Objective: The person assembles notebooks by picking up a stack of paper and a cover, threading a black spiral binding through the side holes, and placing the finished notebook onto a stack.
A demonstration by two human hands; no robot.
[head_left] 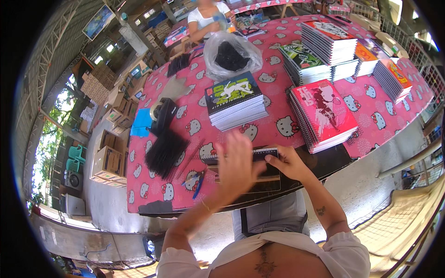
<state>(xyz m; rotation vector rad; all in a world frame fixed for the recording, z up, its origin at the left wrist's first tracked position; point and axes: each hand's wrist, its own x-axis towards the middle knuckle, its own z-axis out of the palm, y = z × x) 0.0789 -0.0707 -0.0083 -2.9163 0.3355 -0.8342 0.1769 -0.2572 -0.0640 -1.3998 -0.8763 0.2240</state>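
A dark spiral notebook (266, 176) lies at the near edge of the pink patterned table (278, 125), right in front of me. My left hand (237, 167) hovers above its left part with the fingers spread and blurred by motion. My right hand (288, 163) rests on the notebook's right side, fingertips pressing at its spiral top edge. Behind the hands stands a stack of notebooks with a black and green cover (235, 99). To the right is a fanned stack with red covers (324, 113).
A bundle of black spiral combs (165, 152), a tape dispenser (163, 115) and a blue pen (198, 185) lie at left. A clear bag of black parts (232, 55) sits farther back. More notebook stacks (330, 44) fill the right. A person in white (206, 18) works at the far side.
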